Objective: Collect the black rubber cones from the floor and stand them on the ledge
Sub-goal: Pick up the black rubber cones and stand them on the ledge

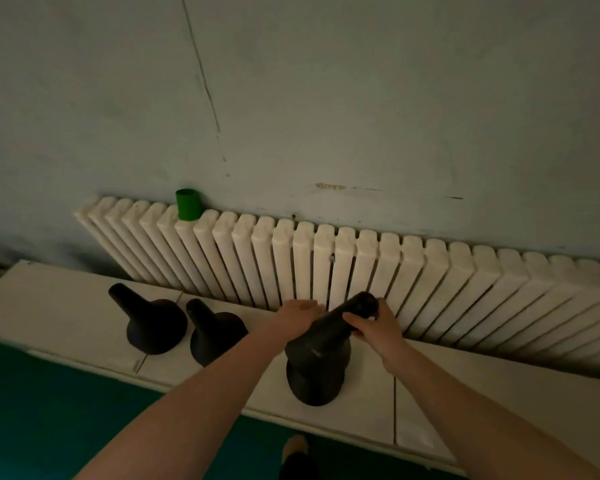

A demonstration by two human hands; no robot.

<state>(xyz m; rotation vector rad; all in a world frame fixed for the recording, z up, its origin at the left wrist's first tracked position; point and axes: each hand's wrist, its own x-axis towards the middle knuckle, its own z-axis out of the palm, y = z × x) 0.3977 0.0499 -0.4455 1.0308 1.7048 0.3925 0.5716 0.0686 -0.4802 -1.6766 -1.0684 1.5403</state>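
grip: left hand, right hand on flared black cone

**Bare arms, a pale shoe, dark trousers**

The left forearm and right forearm are bare along their whole visible length, as are the left hand and right hand. Between the arms shows the rounded toe of a pale shoe, with a dark trouser leg above it.

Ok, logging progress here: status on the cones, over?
Left hand and right hand grip third cone, base on ledge. Left cone, middle cone standing beside it. Nothing blocking.
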